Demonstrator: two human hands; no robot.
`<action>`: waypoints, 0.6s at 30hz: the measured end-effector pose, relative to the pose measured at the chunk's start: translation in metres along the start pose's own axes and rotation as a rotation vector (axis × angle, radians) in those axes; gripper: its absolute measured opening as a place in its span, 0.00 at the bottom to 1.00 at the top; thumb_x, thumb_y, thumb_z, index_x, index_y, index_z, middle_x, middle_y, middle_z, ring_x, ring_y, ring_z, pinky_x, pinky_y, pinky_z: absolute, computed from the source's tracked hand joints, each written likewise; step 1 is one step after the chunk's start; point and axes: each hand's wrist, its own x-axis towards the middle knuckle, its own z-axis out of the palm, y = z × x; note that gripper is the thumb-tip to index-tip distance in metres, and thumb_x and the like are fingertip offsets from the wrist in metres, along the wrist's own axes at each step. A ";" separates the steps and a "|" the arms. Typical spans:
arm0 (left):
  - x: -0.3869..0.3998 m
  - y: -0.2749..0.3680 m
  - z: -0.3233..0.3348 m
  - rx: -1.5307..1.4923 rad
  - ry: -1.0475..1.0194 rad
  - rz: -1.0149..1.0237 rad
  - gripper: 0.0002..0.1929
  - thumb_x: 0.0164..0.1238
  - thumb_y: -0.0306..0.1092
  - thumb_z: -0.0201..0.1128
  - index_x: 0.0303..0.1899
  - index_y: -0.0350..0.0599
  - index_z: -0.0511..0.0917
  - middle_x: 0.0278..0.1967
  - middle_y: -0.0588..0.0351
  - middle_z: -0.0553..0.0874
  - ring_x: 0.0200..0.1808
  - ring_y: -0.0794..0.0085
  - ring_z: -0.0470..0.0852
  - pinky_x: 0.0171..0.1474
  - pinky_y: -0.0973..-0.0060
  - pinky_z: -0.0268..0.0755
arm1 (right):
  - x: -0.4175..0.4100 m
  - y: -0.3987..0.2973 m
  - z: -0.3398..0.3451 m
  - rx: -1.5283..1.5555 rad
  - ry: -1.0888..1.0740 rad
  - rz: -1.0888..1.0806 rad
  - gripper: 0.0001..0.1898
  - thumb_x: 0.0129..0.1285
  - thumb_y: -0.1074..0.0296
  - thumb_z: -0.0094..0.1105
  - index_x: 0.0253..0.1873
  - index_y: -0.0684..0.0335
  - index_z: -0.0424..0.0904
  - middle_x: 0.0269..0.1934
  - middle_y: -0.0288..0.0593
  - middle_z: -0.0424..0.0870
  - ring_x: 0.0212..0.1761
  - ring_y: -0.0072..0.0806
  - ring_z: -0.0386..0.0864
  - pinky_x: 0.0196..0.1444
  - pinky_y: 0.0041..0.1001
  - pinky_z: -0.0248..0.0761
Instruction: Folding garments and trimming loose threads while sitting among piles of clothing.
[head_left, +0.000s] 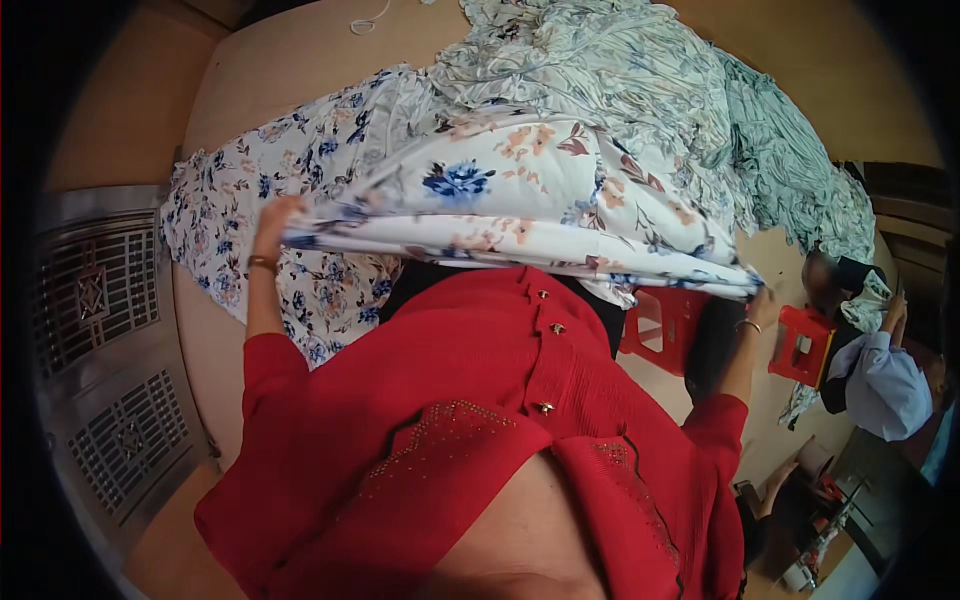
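Note:
White fabric with blue, peach and maroon flowers (457, 180) is stretched across the front of my body. My left hand (281, 216) grips one end of its folded edge, and my right hand (760, 306) holds the opposite end. The edge lies in long, roughly parallel folds between them, at waist height. Beyond, the cloth billows upward. Behind my left hand, more white fabric with smaller blue flowers (225, 217) is spread out on the floor.
A large heap of crumpled pale floral cloth (600, 67) lies ahead, with greener cloth (780, 142) at its right. Red plastic stools (652, 326) stand to my right. A person in a light shirt (885, 386) handles cloth there. A metal grille door (101, 292) is at left.

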 end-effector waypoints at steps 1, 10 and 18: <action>0.008 0.007 0.020 0.188 -0.136 -0.179 0.08 0.59 0.34 0.59 0.33 0.38 0.80 0.30 0.62 0.80 0.32 0.80 0.75 0.32 0.80 0.68 | -0.004 -0.010 0.000 -0.179 -0.130 -0.098 0.17 0.54 0.57 0.53 0.36 0.67 0.80 0.29 0.53 0.81 0.31 0.47 0.77 0.35 0.39 0.67; 0.052 0.179 0.235 0.199 -0.073 0.868 0.08 0.52 0.34 0.63 0.31 0.40 0.79 0.29 0.54 0.77 0.32 0.67 0.75 0.36 0.74 0.67 | -0.081 -0.239 0.058 0.647 -0.517 -0.449 0.16 0.51 0.62 0.67 0.42 0.66 0.80 0.40 0.45 0.81 0.38 0.28 0.78 0.40 0.25 0.70; 0.048 0.216 0.244 0.069 -0.355 0.626 0.06 0.52 0.31 0.58 0.27 0.39 0.74 0.27 0.55 0.76 0.29 0.66 0.74 0.35 0.71 0.67 | -0.100 -0.326 0.074 -0.019 -0.593 -0.799 0.12 0.49 0.58 0.61 0.31 0.62 0.79 0.33 0.50 0.79 0.35 0.45 0.78 0.37 0.39 0.71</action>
